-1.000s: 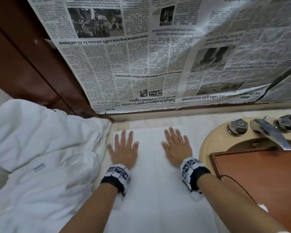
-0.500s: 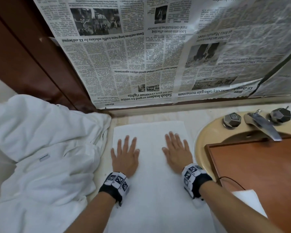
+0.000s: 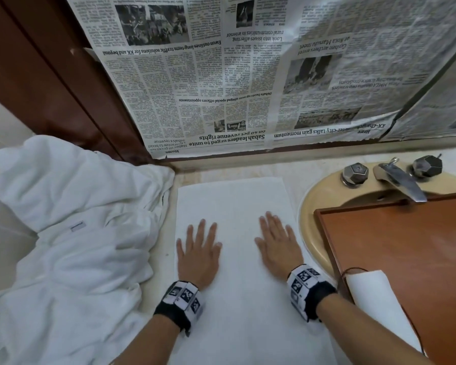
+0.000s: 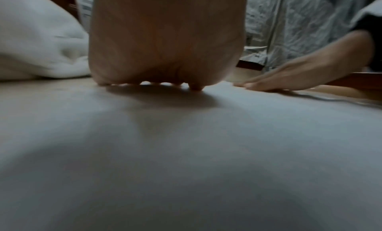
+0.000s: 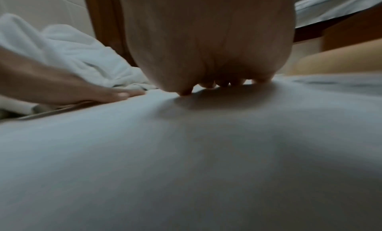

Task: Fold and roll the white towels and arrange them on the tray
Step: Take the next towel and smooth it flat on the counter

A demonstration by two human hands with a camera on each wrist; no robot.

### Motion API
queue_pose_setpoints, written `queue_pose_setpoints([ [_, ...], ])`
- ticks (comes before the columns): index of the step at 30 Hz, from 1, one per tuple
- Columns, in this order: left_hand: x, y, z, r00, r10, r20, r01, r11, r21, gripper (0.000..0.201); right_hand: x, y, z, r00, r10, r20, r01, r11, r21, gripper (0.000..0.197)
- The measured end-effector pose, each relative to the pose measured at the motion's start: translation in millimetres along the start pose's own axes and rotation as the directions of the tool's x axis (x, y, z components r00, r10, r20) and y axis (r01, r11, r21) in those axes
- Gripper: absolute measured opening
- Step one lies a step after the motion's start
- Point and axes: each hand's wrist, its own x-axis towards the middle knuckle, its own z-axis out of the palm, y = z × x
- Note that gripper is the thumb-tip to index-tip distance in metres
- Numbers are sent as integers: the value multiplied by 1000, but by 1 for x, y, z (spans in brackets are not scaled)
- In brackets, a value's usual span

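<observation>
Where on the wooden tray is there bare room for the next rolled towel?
Most of the brown wooden tray is bare, between the chrome faucet and the rolled white towel at its near-left corner. Left of the flat white towel, piled white linen crowds the counter.

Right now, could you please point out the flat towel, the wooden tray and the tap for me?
flat towel (image 3: 232, 204), head view, bare far half.
wooden tray (image 3: 406, 248), head view, bare floor.
tap (image 3: 403, 183), head view, spout.
</observation>
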Motion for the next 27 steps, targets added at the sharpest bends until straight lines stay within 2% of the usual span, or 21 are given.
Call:
queue_pose_setpoints([
  [3,3,-29,-8,988,-154,-16,152,985,-76,58,-3,18,-11,996,87,18,-87,996,6,61],
  [5,-7,-29,-9,983,-184,-29,180,978,-103,59,-11,9,-13,997,73,-6,-72,997,38,60],
  [7,-27,-12,-4,996,-90,-17,88,993,-75,66,-24,-12,-9,1000,-21,-3,21,998,53,65],
  [10,-55,18,15,998,56,9,-55,997,-45,72,-41,-38,5,984,-175,25,174,984,34,86],
  [13,-57,21,21,999,48,22,-48,998,-29,70,-36,-32,1,986,-159,54,159,987,-4,86],
  [16,-49,8,18,1000,27,1,-27,999,-20,69,-27,-7,-13,995,-68,71,69,997,-21,63],
  [21,-33,-12,7,992,-119,-35,115,989,-91,58,-31,21,-23,999,33,10,-32,997,-65,62],
  [24,-31,-15,4,988,-149,-43,142,981,-129,59,-34,20,-37,997,-21,-76,21,1000,7,59],
  [27,-35,-12,5,991,-127,-43,120,984,-129,60,-26,32,-60,982,-58,-181,57,998,-10,56],
])
